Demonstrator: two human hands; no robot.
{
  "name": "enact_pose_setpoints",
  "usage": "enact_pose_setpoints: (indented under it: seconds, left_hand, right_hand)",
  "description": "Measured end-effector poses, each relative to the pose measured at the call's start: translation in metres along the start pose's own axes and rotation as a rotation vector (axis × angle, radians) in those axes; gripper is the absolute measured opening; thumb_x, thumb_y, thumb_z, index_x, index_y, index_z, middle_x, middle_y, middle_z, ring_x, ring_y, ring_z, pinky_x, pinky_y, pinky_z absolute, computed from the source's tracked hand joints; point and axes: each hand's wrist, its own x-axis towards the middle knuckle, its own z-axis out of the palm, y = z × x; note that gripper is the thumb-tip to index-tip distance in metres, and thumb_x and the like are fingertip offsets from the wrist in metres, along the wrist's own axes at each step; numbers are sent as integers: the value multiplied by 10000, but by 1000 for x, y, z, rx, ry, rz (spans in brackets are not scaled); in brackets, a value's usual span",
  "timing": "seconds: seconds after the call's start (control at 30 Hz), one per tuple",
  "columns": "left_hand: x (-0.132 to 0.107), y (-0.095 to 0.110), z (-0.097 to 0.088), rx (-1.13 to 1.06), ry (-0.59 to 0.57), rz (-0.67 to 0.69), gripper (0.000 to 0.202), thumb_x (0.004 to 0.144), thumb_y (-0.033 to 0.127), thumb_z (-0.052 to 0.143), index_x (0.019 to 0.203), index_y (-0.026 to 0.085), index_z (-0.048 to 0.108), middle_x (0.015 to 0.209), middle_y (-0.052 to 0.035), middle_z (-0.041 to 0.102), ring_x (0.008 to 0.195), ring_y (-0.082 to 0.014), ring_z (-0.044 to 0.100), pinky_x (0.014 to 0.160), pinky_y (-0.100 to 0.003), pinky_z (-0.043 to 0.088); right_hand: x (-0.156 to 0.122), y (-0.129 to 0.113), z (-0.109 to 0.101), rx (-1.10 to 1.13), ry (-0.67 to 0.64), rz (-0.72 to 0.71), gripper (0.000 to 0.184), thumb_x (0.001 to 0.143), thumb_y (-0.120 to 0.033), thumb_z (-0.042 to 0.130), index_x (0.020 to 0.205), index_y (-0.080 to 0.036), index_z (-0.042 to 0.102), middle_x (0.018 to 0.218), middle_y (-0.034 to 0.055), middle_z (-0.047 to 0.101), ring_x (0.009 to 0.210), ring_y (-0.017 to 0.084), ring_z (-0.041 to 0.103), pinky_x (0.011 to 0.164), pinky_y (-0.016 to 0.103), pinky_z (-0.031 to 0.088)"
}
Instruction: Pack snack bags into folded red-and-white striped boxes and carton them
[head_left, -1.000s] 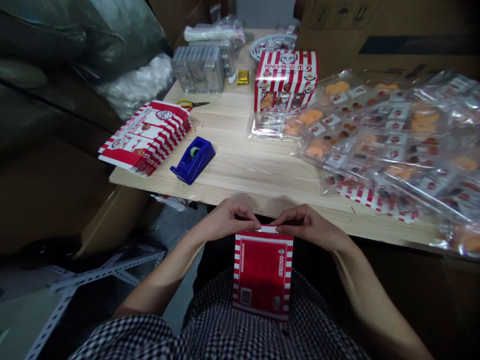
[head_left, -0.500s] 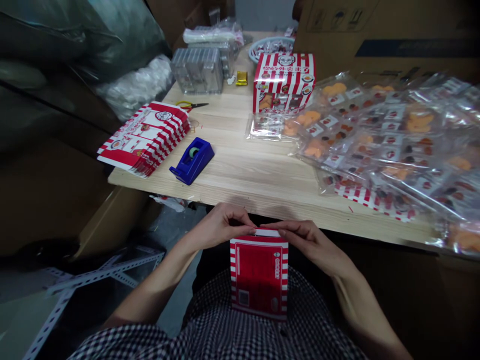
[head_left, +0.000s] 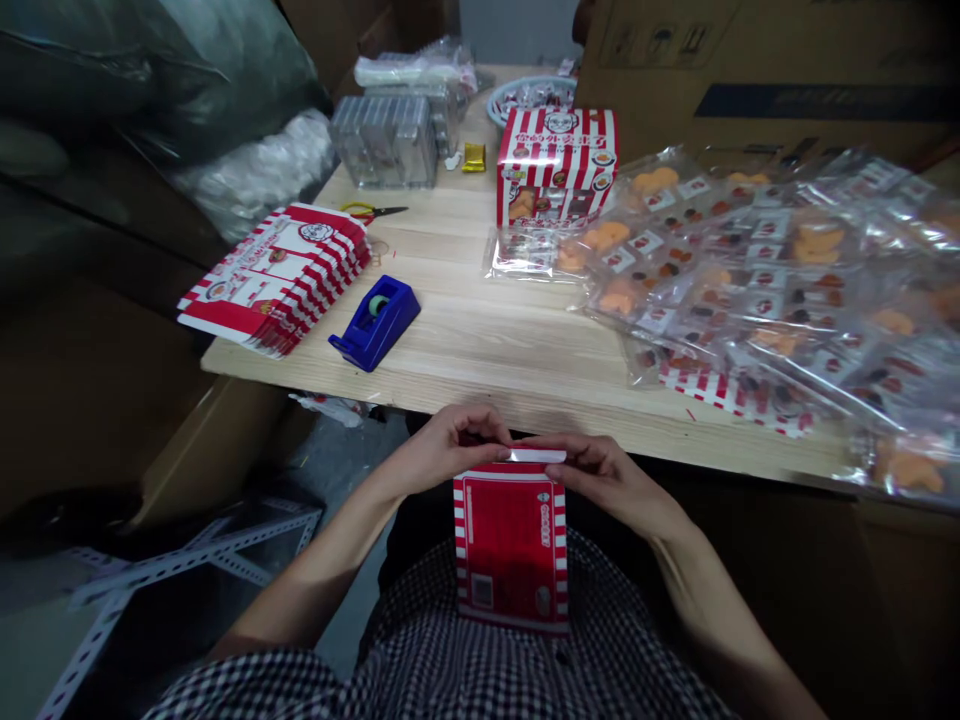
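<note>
A red and white striped cardboard box [head_left: 511, 550] hangs upright in front of my body, just off the table's front edge, its printed panel facing me. My left hand [head_left: 442, 450] pinches the top edge near the left corner. At the right corner, my right hand [head_left: 607, 480] grips the same edge between thumb and fingers. Between them shows a white folded flap [head_left: 536, 456]. The far side of the box is hidden. A stack of flat folded boxes [head_left: 277, 275] lies on the table to the left.
On the wooden table [head_left: 465, 340] stand a blue tape dispenser [head_left: 376, 322], yellow-handled scissors [head_left: 373, 211] and clear plastic cases [head_left: 384, 140]. An assembled striped box [head_left: 556, 165] stands at the back. Clear bags of toy food [head_left: 757, 270] pile up on the right, before a large carton [head_left: 765, 80].
Both hands still hold the box at its top edge. The white flap between my fingers is now tilted and shows more brightly. The whole view has shifted slightly.
</note>
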Motion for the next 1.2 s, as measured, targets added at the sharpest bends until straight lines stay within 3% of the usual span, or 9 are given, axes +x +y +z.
enact_pose_setpoints:
  seconds: [0.1,0.23,0.4,0.53,0.67,0.83,1.0,1.1,1.2]
  left_hand:
    - [2,-3,2,-50,-31,-20,239,899,273,690,1117,195,748,1084,-87,753,975,-179,683,871,-305,509]
    - [5,-3,1,-12,-35,0,184,883,265,707,1040,219,790,980,-64,756,879,-158,670,806,-279,502]
    - [8,-2,-4,-3,-56,-20,151,853,273,739,962,182,790,942,-72,757,859,-160,673,794,-282,505]
    - [7,-1,-10,-18,-74,-57,161,842,269,747,954,161,786,962,-84,758,861,-161,676,790,-281,499]
    - [5,-2,-4,-65,-21,-77,130,825,271,763,904,170,782,960,-74,758,873,-162,674,813,-292,494]
    - [-1,-15,13,-286,143,-150,149,786,286,809,795,151,746,971,-63,752,876,-154,674,813,-272,487]
    - [-23,-17,20,-342,161,-191,270,915,365,681,1099,179,749,1103,-90,756,940,-174,699,854,-289,503]
    - [-39,-12,18,-248,124,-168,393,896,330,708,1272,221,682,1242,-93,720,1069,-213,686,936,-330,510]
    - [-48,-6,16,-141,138,-149,430,893,318,710,1313,243,660,1295,-85,698,1138,-230,665,973,-344,507]
  right_hand:
    - [-8,3,3,32,43,-34,412,905,-447,699,1297,-320,683,1216,37,748,1080,206,711,1013,396,532]
    - [-10,-2,0,13,66,-15,333,956,-429,630,1259,-315,708,1253,30,732,1148,203,679,1107,428,460]
    - [0,-12,-6,26,12,65,299,891,-388,717,1168,-286,764,1112,42,786,1015,227,730,1019,425,522]
    - [3,-10,3,-43,59,11,283,903,-407,701,1147,-285,776,1085,45,793,974,229,743,947,401,562]
    - [-6,3,13,-105,96,-35,443,916,-391,693,1350,-322,644,1296,42,714,1150,242,694,1002,420,553]
    - [-14,12,15,-229,234,-52,369,949,-377,646,1311,-312,676,1366,38,671,1273,253,627,1131,468,461]
    - [-19,7,13,-321,237,-95,358,972,-358,608,1326,-348,660,1398,9,647,1322,235,589,1180,473,406]
    - [-23,4,14,-373,208,-121,355,986,-352,586,1335,-360,651,1415,4,633,1336,230,576,1186,476,399]
    - [-25,3,15,-416,180,-142,363,999,-345,567,1355,-367,632,1443,-2,609,1357,219,555,1198,469,385]
